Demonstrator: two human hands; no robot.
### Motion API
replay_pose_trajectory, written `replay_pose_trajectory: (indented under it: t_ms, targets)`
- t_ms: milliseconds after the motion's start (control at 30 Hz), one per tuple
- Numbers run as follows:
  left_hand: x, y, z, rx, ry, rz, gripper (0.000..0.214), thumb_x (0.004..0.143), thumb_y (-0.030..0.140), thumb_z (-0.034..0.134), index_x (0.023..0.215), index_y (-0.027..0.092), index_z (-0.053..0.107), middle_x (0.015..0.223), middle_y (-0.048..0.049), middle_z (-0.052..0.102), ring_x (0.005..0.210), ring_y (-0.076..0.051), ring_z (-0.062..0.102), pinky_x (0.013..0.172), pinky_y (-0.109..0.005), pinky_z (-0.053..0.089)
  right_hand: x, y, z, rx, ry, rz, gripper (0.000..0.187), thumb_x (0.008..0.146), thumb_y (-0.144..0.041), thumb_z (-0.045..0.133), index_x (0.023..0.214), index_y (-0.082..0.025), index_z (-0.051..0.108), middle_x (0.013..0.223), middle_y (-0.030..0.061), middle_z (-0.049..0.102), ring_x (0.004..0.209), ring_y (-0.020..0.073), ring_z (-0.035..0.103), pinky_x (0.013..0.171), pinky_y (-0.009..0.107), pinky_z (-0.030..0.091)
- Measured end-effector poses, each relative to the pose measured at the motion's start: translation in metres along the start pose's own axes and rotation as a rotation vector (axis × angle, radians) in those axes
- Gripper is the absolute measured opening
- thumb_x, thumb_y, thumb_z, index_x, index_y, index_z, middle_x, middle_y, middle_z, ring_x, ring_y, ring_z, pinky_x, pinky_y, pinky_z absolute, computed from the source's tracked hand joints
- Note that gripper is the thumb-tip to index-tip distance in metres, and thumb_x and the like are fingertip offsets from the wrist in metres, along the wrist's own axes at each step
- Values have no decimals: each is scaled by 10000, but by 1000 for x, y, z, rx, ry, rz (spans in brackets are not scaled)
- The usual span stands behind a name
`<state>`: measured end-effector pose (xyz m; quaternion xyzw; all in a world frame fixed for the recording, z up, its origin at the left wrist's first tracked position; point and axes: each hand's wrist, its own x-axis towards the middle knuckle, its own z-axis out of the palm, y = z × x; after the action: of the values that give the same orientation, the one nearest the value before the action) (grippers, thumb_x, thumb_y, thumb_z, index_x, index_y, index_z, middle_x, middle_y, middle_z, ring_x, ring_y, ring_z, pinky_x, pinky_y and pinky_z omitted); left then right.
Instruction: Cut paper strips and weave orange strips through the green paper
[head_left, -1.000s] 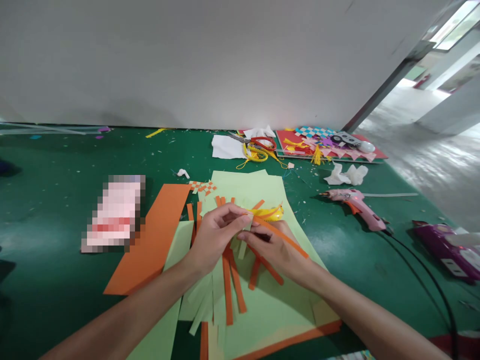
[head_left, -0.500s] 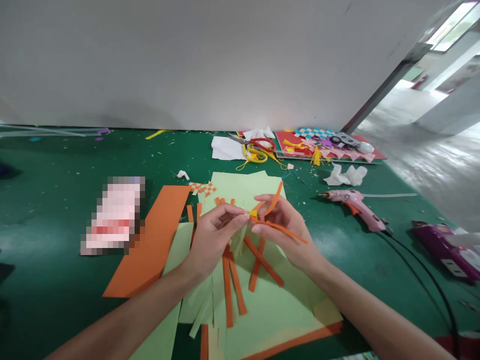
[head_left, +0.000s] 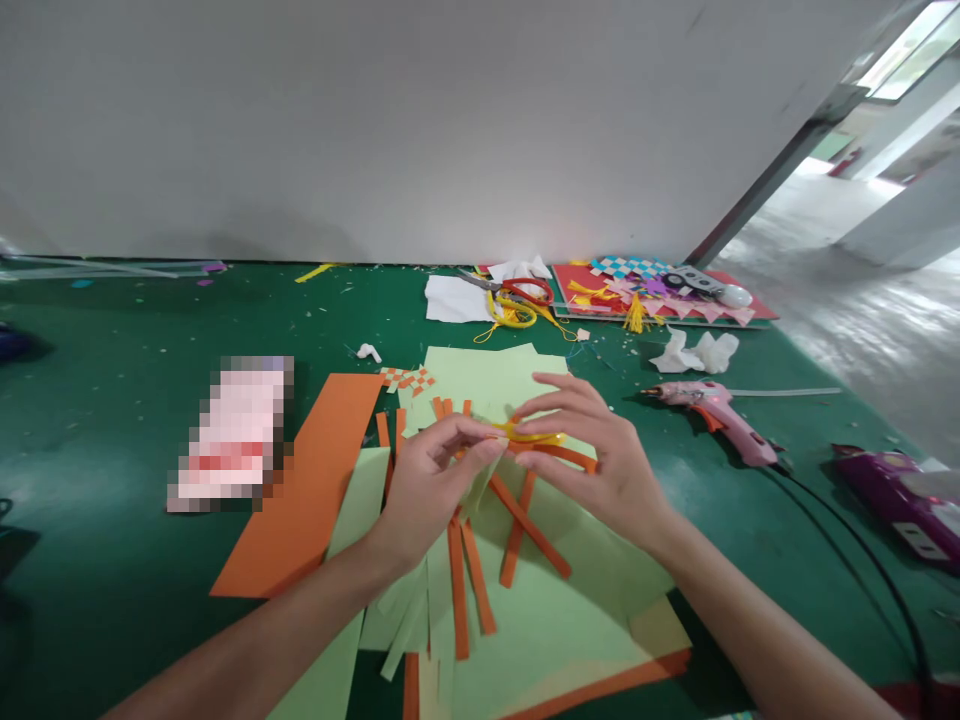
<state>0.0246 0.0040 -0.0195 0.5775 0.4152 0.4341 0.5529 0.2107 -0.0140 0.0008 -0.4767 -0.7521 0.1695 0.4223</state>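
My left hand [head_left: 431, 490] pinches the woven end of some thin paper strips between thumb and forefinger, above the green paper. From that pinch an orange paper strip [head_left: 570, 457] and a yellow strip [head_left: 536, 437] run to the right. My right hand [head_left: 611, 450] has its thumb and forefinger closed around these strips close to the left fingertips, its other fingers raised and spread. Pale green strips [head_left: 477, 490] hang below the pinch. Under both hands lie light green sheets [head_left: 585, 590] with loose orange strips [head_left: 457, 595] on top. How the strips interlace is hidden by my fingers.
An orange sheet [head_left: 300, 500] and a blurred-out pink-white object [head_left: 232, 430] lie left. Checkered woven pieces [head_left: 409, 380] sit behind my left hand. To the right are a pink glue gun [head_left: 720, 415] with a cable and a purple power strip [head_left: 900, 500]. Scissors [head_left: 525, 290] lie farther back.
My right hand has shifted slightly right and turned, its fingers now more extended. The orange strips that stuck up and out now lie together, pointing right, with a yellow strip showing above.
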Motion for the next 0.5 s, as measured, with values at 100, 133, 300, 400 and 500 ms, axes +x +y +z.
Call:
replay_pose_trajectory:
  t_ms: [100, 133, 300, 400, 500]
  targets:
    - [1, 1, 0, 24, 10, -1, 74, 807, 274, 655, 792, 205, 678, 774, 2, 685, 730, -127, 616, 685, -209, 466, -2, -1, 5, -18, 20, -17, 54, 796, -215, 663, 785, -251, 700, 846, 27, 704, 1044, 252, 587, 1052, 528, 294]
    - [1, 2, 0, 26, 14, -1, 75, 805, 275, 656, 790, 205, 679, 767, 1, 685, 723, -128, 617, 678, -209, 466, -2, -1, 6, -12, 27, -18, 67, 801, -203, 655, 780, -249, 700, 826, 22, 706, 1011, 244, 601, 1048, 521, 300]
    - [2, 3, 0, 24, 39, 2, 76, 795, 273, 662, 790, 199, 683, 751, -3, 688, 698, -136, 624, 652, -216, 467, -3, 1, 7, 45, -6, 31, 103, 811, -165, 635, 788, -234, 708, 799, 25, 705, 940, 226, 617, 1029, 495, 331]
    - [2, 3, 0, 24, 53, -13, 81, 794, 279, 662, 795, 200, 680, 757, 0, 692, 704, -137, 630, 654, -215, 469, -3, 1, 6, 48, -14, 50, 97, 807, -166, 641, 773, -223, 712, 795, 31, 702, 901, 212, 622, 1034, 483, 329]
    - [2, 2, 0, 14, 60, -32, 96, 798, 291, 658, 803, 196, 675, 755, -1, 695, 727, -145, 644, 678, -219, 478, -3, 1, 7, 60, -17, 58, 101, 816, -174, 633, 791, -222, 718, 791, 34, 698, 875, 203, 626, 1014, 474, 354]
